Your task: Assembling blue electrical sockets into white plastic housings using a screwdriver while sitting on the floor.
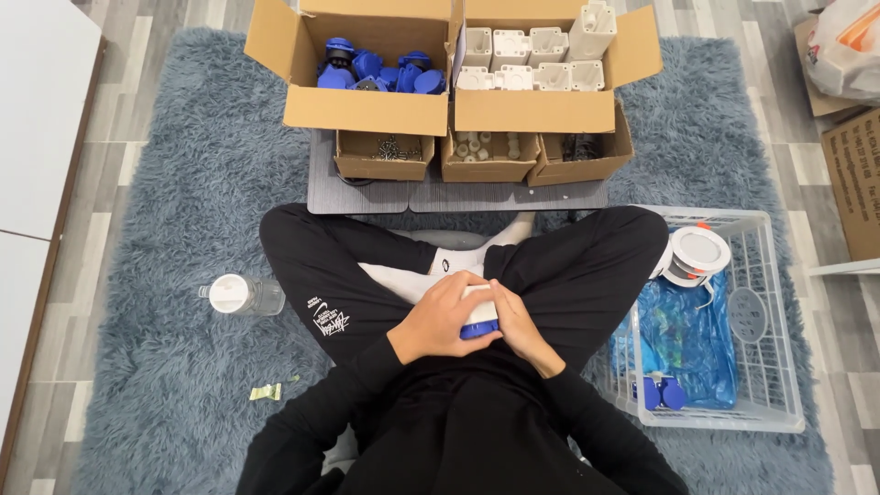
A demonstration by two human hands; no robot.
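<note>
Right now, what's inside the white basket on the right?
In the white basket: a blue plastic bag, white round pieces at its far end, and blue parts. Whatever is under the bag is hidden.

Both hands are mostly hiding the white-and-blue part (478, 323), so its shape isn't showing. Small bits in the three little boxes (483, 158) are looking too tiny to identify. Bag (848, 46) is getting cropped top right.
</note>
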